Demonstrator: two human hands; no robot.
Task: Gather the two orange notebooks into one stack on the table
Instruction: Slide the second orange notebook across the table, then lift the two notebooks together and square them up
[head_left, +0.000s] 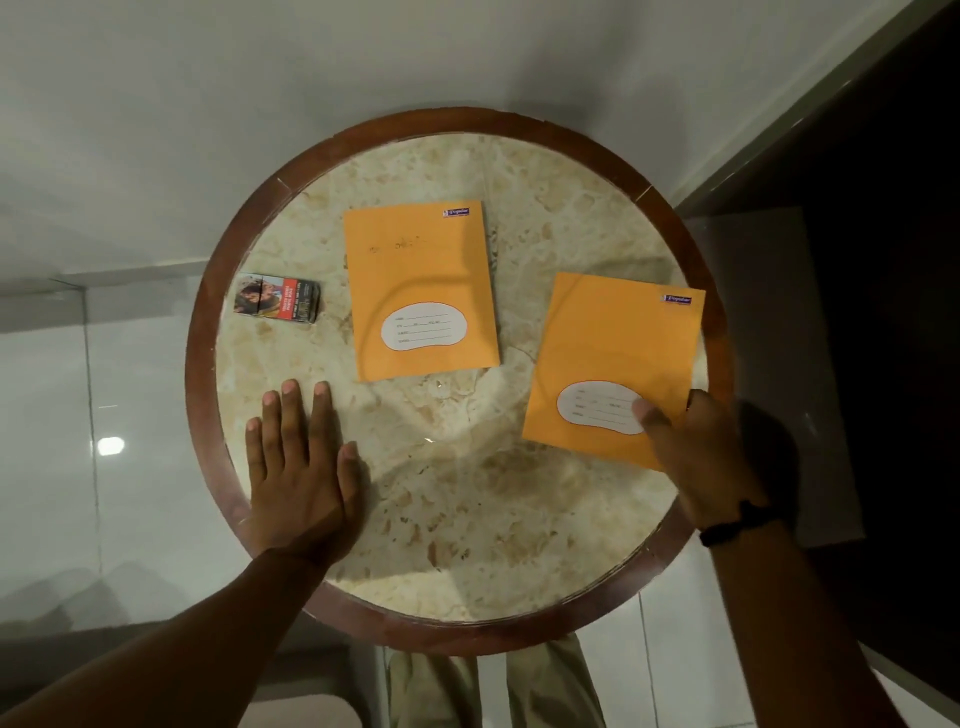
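Note:
Two orange notebooks lie apart on a round marble table (447, 519) with a dark wooden rim. One notebook (415, 270) rests flat near the table's middle. The other notebook (608, 343) sits at the right, reaching the rim. My right hand (696, 457) grips this right notebook at its near right corner, thumb on the white label, fingers at the edge. My left hand (301, 467) lies flat and open on the marble at the near left, holding nothing, well apart from both notebooks.
A small cigarette pack (278, 299) lies at the table's left, left of the middle notebook. Pale tiled floor surrounds the table, with a dark wall or door panel (883, 260) to the right. My legs show below the table's near rim.

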